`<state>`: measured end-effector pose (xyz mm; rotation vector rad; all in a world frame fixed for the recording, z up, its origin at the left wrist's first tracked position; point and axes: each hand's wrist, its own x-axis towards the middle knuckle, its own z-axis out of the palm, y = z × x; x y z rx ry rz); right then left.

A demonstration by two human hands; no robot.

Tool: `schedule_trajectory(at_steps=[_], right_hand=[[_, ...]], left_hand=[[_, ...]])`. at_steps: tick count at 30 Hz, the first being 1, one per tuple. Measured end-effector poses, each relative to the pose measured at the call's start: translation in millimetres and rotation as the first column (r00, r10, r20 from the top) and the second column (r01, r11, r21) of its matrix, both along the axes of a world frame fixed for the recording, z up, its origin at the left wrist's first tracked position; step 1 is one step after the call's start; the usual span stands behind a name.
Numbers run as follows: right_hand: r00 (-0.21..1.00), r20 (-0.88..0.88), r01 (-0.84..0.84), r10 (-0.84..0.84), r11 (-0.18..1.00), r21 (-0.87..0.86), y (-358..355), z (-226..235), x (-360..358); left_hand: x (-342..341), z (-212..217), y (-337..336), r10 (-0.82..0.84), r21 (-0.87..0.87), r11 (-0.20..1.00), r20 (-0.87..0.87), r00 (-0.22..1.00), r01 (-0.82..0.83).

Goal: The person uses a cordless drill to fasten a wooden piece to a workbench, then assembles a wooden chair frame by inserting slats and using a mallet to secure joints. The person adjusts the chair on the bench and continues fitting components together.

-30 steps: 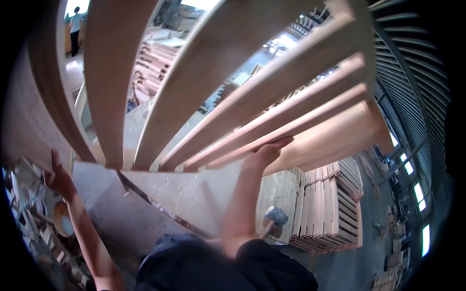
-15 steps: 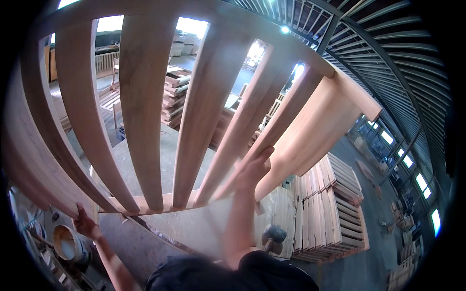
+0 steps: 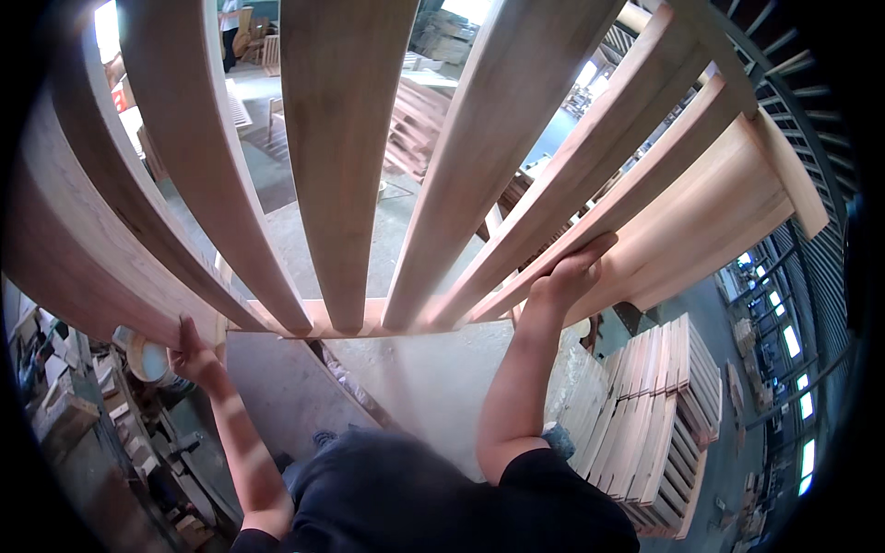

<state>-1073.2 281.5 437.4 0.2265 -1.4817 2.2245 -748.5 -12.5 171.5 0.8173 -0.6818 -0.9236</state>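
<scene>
Plainly, in the head view, a slatted wooden frame [image 3: 343,138] is held up, tilted, before the person's torso. The left hand [image 3: 195,359] is partly closed on its left board's lower edge; the right hand [image 3: 573,275] curls at the right-hand board, its fingers seemingly tucked behind. A bucket [image 3: 146,358] stands near the left hand, stacked panels [image 3: 636,419] lower right.
</scene>
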Motion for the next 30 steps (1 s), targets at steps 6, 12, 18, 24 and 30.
schedule_trajectory(at_steps=[6, 12, 18, 24, 30], right_hand=[[0.988, -0.08, -0.136, 0.134, 0.99, -0.02, -26, 7, 10], [0.933, -0.269, -0.178, 0.238, 0.957, 0.23, -67, 31, 55], [0.681, -0.661, -0.049, 0.315, 0.921, 0.387, -97, 49, 97], [0.776, -0.203, -0.599, 0.597, 0.799, 0.057, -157, 109, 229], [0.583, -0.265, -0.746, 0.768, 0.635, 0.199, -197, 122, 351]], left_hand=[[38, 19, 15, 0.114, 0.139, 0.984, 0.006, 0.994, -0.113], [88, 55, 30, 0.287, 0.299, 0.921, -0.092, 0.954, -0.249], [161, 66, 52, 0.455, 0.294, 0.867, -0.142, 0.879, -0.402], [284, 73, 78, 0.72, 0.257, 0.661, 0.047, 0.692, -0.705], [408, 99, 152, 0.875, 0.122, 0.483, -0.041, 0.482, -0.867]])
